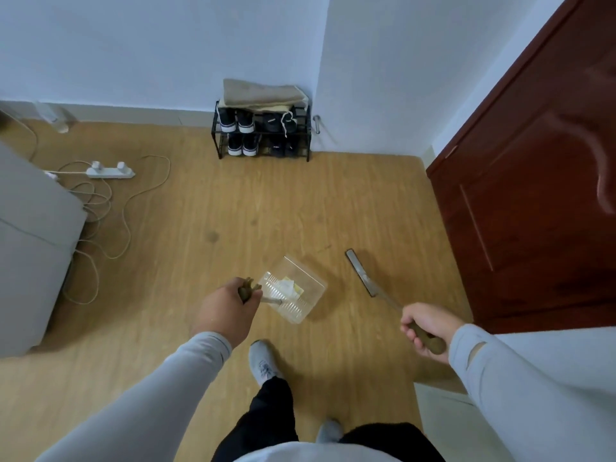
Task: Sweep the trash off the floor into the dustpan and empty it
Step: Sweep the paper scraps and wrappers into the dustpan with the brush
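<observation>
Here, wood floor [206, 208], white walls [133, 45], fingers clamped on dustpan [293, 291], broom [361, 273].

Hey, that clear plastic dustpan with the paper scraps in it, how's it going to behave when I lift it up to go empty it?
The dustpan is thin clear plastic, so it is probably light and slightly flexible. The paper scraps lie loose inside and could slide out if it tips forward. Your left hand grips only the handle end, so it may wobble.
</observation>
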